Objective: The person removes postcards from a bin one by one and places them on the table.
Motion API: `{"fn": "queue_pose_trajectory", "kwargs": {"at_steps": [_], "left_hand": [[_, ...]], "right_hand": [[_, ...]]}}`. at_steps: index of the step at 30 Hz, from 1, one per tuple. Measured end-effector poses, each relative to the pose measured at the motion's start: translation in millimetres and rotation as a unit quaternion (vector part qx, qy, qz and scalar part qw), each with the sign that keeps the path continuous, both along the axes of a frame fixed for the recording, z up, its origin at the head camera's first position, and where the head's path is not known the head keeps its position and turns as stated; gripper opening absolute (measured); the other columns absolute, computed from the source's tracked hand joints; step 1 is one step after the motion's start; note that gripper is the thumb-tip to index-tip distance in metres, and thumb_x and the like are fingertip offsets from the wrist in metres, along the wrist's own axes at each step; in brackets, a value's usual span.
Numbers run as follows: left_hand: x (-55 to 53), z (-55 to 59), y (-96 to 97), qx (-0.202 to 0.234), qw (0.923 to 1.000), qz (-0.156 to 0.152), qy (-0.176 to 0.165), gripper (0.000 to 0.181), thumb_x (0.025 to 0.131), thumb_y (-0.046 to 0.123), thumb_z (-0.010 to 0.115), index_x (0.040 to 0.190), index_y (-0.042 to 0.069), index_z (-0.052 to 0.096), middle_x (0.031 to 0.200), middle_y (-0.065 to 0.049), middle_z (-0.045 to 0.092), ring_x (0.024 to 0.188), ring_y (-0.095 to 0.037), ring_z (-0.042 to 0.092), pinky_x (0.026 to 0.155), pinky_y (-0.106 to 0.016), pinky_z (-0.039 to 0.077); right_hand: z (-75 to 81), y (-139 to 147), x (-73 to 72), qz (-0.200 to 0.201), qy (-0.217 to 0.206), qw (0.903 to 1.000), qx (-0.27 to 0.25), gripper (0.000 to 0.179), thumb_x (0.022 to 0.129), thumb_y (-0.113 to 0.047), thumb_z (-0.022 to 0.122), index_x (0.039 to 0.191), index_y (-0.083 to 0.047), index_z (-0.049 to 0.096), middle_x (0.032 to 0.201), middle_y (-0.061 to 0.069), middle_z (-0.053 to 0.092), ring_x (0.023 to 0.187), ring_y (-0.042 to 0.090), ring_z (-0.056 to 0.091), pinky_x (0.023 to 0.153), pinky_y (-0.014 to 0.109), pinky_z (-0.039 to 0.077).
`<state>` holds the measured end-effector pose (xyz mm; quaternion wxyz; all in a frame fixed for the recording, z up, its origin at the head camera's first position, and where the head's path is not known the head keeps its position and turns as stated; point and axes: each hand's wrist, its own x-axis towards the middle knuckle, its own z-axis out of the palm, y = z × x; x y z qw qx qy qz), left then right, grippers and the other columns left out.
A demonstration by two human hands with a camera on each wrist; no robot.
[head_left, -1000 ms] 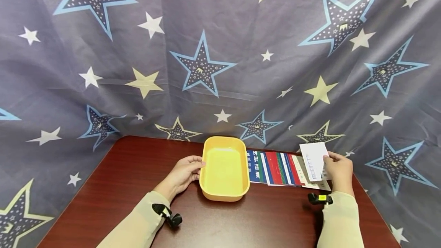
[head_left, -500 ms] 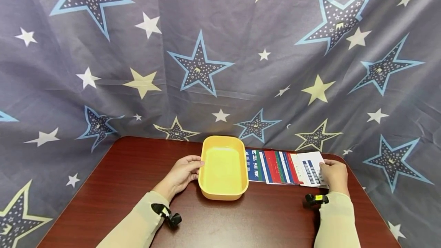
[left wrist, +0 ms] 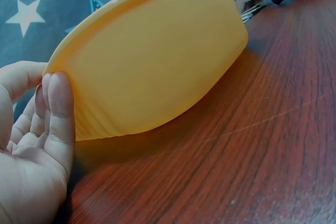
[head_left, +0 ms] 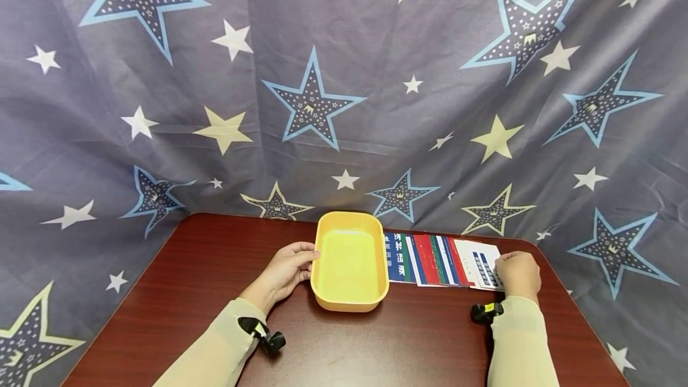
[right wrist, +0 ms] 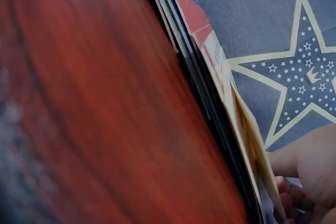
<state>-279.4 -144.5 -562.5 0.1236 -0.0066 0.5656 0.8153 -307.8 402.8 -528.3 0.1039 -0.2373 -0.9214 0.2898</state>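
A yellow rectangular plastic tub (head_left: 350, 267) stands on the table, its inside bare. My left hand (head_left: 287, 267) pinches its left rim; in the left wrist view, the fingers (left wrist: 60, 98) lie against the outer wall. Right of the tub, a row of overlapping flat cards or thin booklets (head_left: 427, 260) shows blue, red, green and white strips. At the row's right end lies a white card (head_left: 485, 264) with dark blue printed bars. My right hand (head_left: 518, 273) pinches that card's right edge. In the right wrist view the fingers (right wrist: 286, 198) are partly cut off.
The dark red wooden table (head_left: 344, 351) has rounded back corners. A grey cloth with stars (head_left: 344, 76) hangs right behind its back edge. A small black camera is strapped to each wrist, the left one (head_left: 263, 336) and the right one (head_left: 486, 312).
My right hand has lowered the white card onto the right end of the row and shifted slightly left. My left hand has kept its grip on the tub, which stays in place.
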Motion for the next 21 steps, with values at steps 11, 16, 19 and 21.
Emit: {"fn": "queue_pose_trajectory", "kwargs": {"at_steps": [11, 16, 19, 21], "left_hand": [[3.7, 3.4, -3.8, -0.011, 0.9999, 0.003, -0.006, 0.011, 0.109, 0.003, 0.07, 0.116, 0.008, 0.064, 0.086, 0.002, 0.074, 0.068, -0.009, 0.067, 0.063, -0.022, 0.061], [2.4, 5.2, -3.9, -0.01, 0.9999, 0.001, -0.003, 0.011, 0.109, 0.004, 0.07, 0.116, 0.009, 0.063, 0.086, 0.003, 0.073, 0.068, -0.009, 0.066, 0.063, -0.022, 0.061], [1.9, 5.8, -4.1, -0.007, 1.0, 0.002, -0.003, 0.01, 0.109, 0.003, 0.07, 0.115, 0.009, 0.063, 0.085, 0.002, 0.073, 0.068, -0.009, 0.067, 0.062, -0.023, 0.061], [1.8, 6.1, -4.6, -0.007, 1.0, 0.0, -0.004, 0.01, 0.109, 0.003, 0.069, 0.114, 0.009, 0.063, 0.085, 0.002, 0.073, 0.068, -0.009, 0.067, 0.062, -0.023, 0.061]], "right_hand": [[0.3, -6.0, 0.1, 0.001, 0.017, 0.9998, -0.012, 0.025, 0.105, -0.017, 0.062, 0.109, -0.001, 0.08, 0.12, 0.029, 0.077, 0.11, 0.052, 0.07, 0.086, 0.065, 0.055], [4.4, -8.3, -3.5, -0.007, 0.045, 0.9987, -0.022, 0.026, 0.109, -0.018, 0.059, 0.115, 0.001, 0.077, 0.124, 0.031, 0.075, 0.112, 0.053, 0.068, 0.095, 0.068, 0.052], [7.6, -12.4, -4.6, -0.004, 0.052, 0.9984, -0.022, 0.028, 0.109, -0.019, 0.059, 0.118, 0.0, 0.077, 0.126, 0.031, 0.075, 0.115, 0.054, 0.068, 0.097, 0.069, 0.052], [9.5, -15.9, -4.9, 0.001, 0.061, 0.9979, -0.02, 0.028, 0.109, -0.019, 0.06, 0.119, 0.0, 0.077, 0.128, 0.031, 0.075, 0.117, 0.055, 0.068, 0.098, 0.069, 0.052]]}}
